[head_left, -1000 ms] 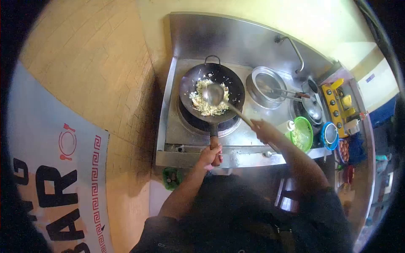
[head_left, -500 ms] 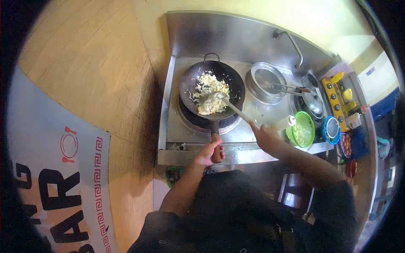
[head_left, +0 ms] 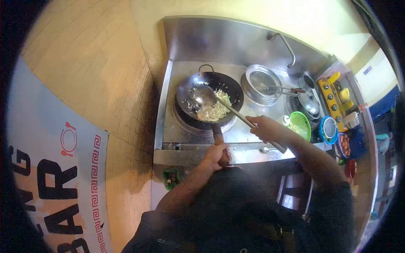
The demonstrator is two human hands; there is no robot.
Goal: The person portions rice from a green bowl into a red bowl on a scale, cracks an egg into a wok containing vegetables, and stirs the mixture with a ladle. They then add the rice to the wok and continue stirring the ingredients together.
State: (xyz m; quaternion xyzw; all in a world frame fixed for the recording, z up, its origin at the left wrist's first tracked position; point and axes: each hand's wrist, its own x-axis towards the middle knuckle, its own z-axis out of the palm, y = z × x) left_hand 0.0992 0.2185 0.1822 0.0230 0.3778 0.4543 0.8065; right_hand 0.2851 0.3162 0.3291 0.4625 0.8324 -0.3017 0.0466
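Observation:
My left hand (head_left: 215, 157) is wrapped round the handle (head_left: 218, 134) of a dark wok (head_left: 234, 87) on the burner. Pale, chopped food (head_left: 214, 112) lies in the near and right part of the wok, with small bits scattered on its wall. In my right hand (head_left: 266, 128) is the long shaft of a metal ladle (head_left: 204, 96). The ladle's round bowl is inside the wok, left of most of the food. Some of the handle's end is hidden under my left fingers.
Right of the wok stands a metal pot (head_left: 246, 87) with a long-handled utensil across it. A white squeeze bottle (head_left: 286, 119), a green bowl (head_left: 309, 130) and a blue bowl (head_left: 334, 138) are beyond my right hand. A tap (head_left: 291, 52) extends from the steel backsplash.
The ladle's bowl has moved left and away from me within the wok. My right hand has slid along its shaft. The food sits more to the near right side.

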